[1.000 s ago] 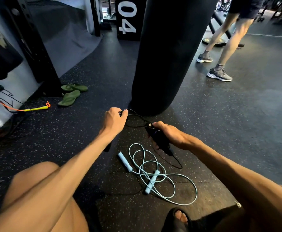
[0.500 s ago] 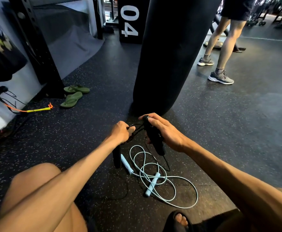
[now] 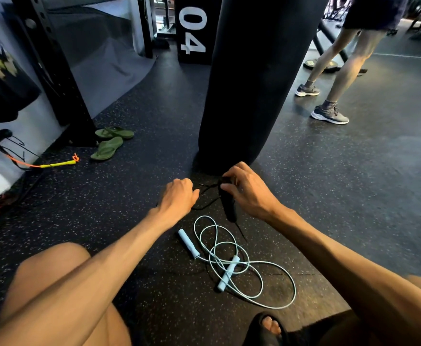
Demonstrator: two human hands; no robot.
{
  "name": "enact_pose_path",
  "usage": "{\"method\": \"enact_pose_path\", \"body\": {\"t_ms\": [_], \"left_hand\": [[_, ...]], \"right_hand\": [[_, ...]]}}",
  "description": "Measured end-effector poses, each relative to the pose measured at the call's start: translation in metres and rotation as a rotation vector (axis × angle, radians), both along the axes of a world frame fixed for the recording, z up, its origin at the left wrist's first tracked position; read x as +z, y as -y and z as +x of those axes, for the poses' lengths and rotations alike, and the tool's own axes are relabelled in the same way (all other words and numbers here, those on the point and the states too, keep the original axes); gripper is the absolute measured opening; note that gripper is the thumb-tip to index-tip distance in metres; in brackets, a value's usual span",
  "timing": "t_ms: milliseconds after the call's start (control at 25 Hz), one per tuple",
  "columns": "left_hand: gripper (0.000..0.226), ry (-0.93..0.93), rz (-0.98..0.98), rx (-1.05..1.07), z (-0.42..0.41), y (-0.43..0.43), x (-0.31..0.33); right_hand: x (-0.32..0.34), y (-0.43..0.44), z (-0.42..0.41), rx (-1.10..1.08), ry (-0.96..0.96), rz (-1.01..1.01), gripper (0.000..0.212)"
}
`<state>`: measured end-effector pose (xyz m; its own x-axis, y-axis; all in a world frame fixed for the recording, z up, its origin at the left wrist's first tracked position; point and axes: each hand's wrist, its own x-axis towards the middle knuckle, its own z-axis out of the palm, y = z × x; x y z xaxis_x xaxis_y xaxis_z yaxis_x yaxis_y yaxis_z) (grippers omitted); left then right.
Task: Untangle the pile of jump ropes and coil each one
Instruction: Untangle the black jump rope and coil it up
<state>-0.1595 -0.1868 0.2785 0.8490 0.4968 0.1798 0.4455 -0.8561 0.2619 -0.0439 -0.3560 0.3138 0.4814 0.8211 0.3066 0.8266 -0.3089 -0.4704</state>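
Dangling black handles (image 3: 229,208) sit in right hand's (image 3: 250,193) fingers (image 3: 230,187); left hand (image 3: 178,196) pinches cord (image 3: 208,188).

You have one view, from a wide-angle camera worn on your head. It faces forward and down. Your left hand (image 3: 178,196) and right hand (image 3: 248,193) appear close, mid-frame. The floor (image 3: 354,183) fills most of the frame, and the punching bag (image 3: 249,83) stands just ahead.

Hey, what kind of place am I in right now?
Most likely a gym, perhaps a boxing one: a punching bag hangs over a speckled rubber floor, a black rack stands at the left, and a blue rope for jumping lies on the floor.
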Motion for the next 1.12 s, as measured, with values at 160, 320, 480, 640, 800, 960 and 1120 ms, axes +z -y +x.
{"method": "enact_pose_path", "body": {"t_ms": [160,320,480,640,800,960,1120], "left_hand": [[0.032,-0.008,0.127,-0.060,-0.001,0.008,0.000],[0.031,0.075,0.098,-0.091,-0.003,0.011,0.004],[0.035,0.113,-0.014,-0.115,0.000,0.015,0.011],[0.032,0.085,-0.042,-0.126,0.002,0.014,0.008],[0.029,0.029,-0.067,-0.138,0.000,0.014,0.000],[0.041,0.047,-0.356,-0.104,0.006,0.010,0.002],[0.029,0.008,-0.474,-0.178,0.006,0.006,0.006]], "right_hand": [[-0.002,-0.003,0.000,0.018,-0.002,0.045,0.024],[-0.006,-0.001,0.005,0.081,0.238,-0.135,0.028],[-0.008,-0.001,0.000,0.087,0.241,-0.240,0.027],[-0.015,-0.001,-0.007,0.044,0.150,-0.186,0.030],[-0.016,-0.003,-0.007,0.005,0.045,-0.133,0.028],[-0.007,-0.005,-0.003,0.013,-0.018,-0.058,0.022],[0.003,0.001,0.000,0.127,0.223,-0.205,0.026]]}}
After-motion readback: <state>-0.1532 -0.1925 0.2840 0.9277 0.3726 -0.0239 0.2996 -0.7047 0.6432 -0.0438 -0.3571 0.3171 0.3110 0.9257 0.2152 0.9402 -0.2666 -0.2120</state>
